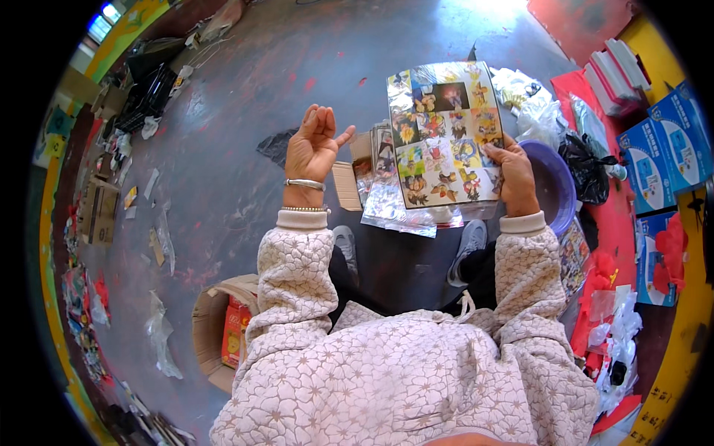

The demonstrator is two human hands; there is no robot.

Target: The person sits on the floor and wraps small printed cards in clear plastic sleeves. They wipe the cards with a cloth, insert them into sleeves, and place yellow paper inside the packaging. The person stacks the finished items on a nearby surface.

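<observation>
Right of the purple basin (567, 175) sits a black bag (587, 167), then blue boxes (675, 145); beyond the basin, white plastic bags (543, 123); well to its left, a cardboard box (212, 306).

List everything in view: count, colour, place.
Picture sheet: 1, multicoloured, in right hand
Plastic sleeves: several, silvery, under sheet
Small box: 1, brown, left of sheet
Basin: 1, purple, beside right hand
Plastic bag: 1, black, right of basin
Light plastic bags: several, white, beyond basin
Stacked packs: several, pink-white, upper right
Printed cartons: several, blue, far right
Cardboard carton: 1, brown, lower left
Crate: 1, black, upper left
Scraps: many, mixed, left floor
Shoes: 2, grey, between forearms
Left hand: 1, cream sleeve, centre, holding nothing
Right hand: 1, cream sleeve, fingers gripping sheet's right edge
</observation>
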